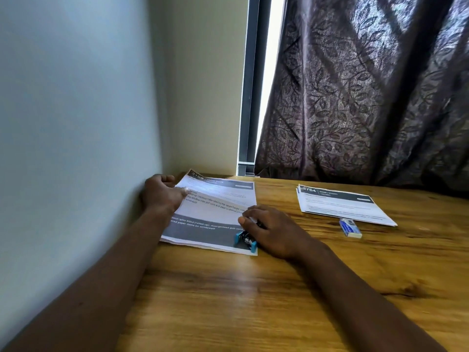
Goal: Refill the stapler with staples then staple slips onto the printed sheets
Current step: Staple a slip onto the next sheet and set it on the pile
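While both bare forearms reached out over the wooden table (253, 301), the right hand (272, 231) lay curled over a small blue stapler (245, 240) at the near right corner of a printed sheet (215, 212). Its fingers were bent down around the stapler's top, the thumb tip at the far side, so that only the stapler's blue ends and dark metal middle showed beneath the palm. Whether the stapler's mouth had the paper's corner in it could not be told.

The left hand (162, 195) rested on the left edge of the same sheet, close to the pale wall (76, 123). It was loosely closed, knuckles up, with a fingertip pressed flat on the paper; it gripped nothing that could be seen. The sheet, headed with a dark band and a number, lay slightly askew, and more paper edges showed under it.

Well apart to the right, a second stack of printed sheets (342, 205) lay fanned near the table's far edge. Just beside its near edge sat a small white and blue staple box (350, 227). Behind the table hung a dark leaf-patterned curtain (355, 97), with a bright strip of window (269, 72) and its dark frame at the curtain's left.
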